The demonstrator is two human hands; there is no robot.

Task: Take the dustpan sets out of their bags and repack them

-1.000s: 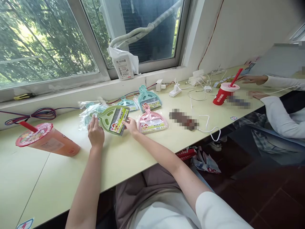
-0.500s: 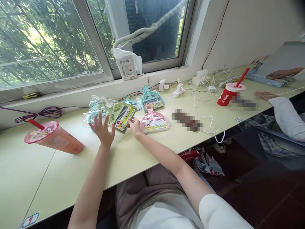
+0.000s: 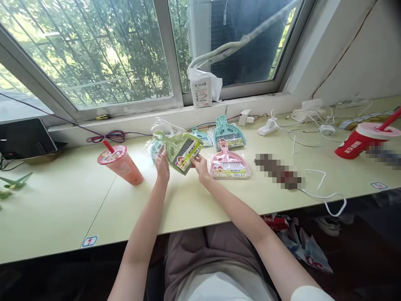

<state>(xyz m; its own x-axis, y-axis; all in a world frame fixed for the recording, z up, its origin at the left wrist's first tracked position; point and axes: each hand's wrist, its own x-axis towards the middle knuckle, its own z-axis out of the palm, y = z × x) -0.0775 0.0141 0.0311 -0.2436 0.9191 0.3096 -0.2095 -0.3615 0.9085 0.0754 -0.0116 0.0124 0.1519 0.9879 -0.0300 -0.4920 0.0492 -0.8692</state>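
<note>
A green dustpan and brush set (image 3: 178, 151) with a yellow label is raised and tilted above the table, its handle towards the upper left. My right hand (image 3: 201, 167) pinches its lower right corner. At its left edge my left hand (image 3: 163, 166) is closed on it, fingertips partly hidden. Behind my left hand lies a blue set (image 3: 156, 147) in clear plastic, mostly covered. Right of my right hand lies a pink dustpan and brush set (image 3: 230, 163) in clear wrap. Farther back are a larger blue set (image 3: 228, 134) and a small blue one (image 3: 201, 137).
A lidded orange drink cup (image 3: 125, 167) stands on the left, a red cup (image 3: 355, 142) at the far right. A blurred-out item (image 3: 277, 170) and a white cable (image 3: 327, 198) lie right of the sets. A power strip (image 3: 267, 126) is by the wall.
My left hand, spread open before, has closed on the green set's left edge. My right hand still holds its corner. The view has swung left, and the co-worker's arm is out of sight.
</note>
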